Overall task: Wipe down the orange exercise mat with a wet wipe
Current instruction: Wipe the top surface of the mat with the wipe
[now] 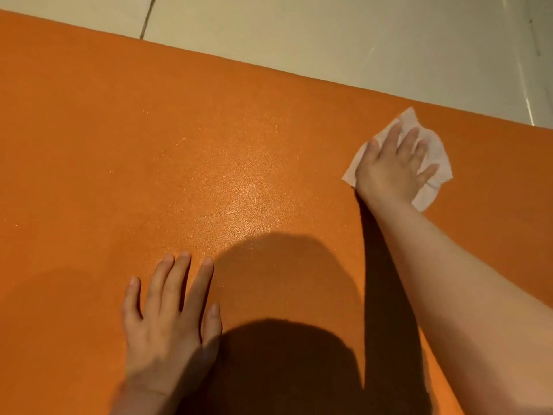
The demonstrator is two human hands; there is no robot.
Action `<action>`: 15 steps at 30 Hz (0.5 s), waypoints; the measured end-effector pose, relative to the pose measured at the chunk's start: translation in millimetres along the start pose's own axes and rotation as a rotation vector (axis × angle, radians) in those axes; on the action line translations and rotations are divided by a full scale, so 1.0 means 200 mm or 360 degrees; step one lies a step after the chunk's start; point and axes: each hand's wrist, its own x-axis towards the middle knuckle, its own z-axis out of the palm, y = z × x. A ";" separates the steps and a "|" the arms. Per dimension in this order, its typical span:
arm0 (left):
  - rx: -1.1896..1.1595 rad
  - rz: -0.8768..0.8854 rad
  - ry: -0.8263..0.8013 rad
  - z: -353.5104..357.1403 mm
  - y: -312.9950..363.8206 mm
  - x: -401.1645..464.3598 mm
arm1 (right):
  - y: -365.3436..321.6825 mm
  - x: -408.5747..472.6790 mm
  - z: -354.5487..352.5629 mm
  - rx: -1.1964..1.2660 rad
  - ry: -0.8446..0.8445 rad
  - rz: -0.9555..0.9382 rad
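A pale tiled floor (329,34) is seen along the top of the head view, crossed by a dark grout line at the upper left. Most of the view is filled by the orange mat (149,151), which is laid flat on that floor, its far edge running diagonally from upper left to right. A sheen is visible near the mat's middle. The white wipe (431,151) is spread on the mat near the far edge, at the right. It is pressed flat under the right hand (389,169), whose fingers are straight and slightly spread. The left hand (167,322) is laid palm down on the bare mat, well apart from the wipe, fingers straight and fanned. Dark shadows are cast across the lower mat.
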 end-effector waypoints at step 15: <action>0.0032 0.0073 -0.0072 0.00 -0.02 -0.01 | -0.06 0.30 -0.07 -0.0141 -0.0055 -0.0495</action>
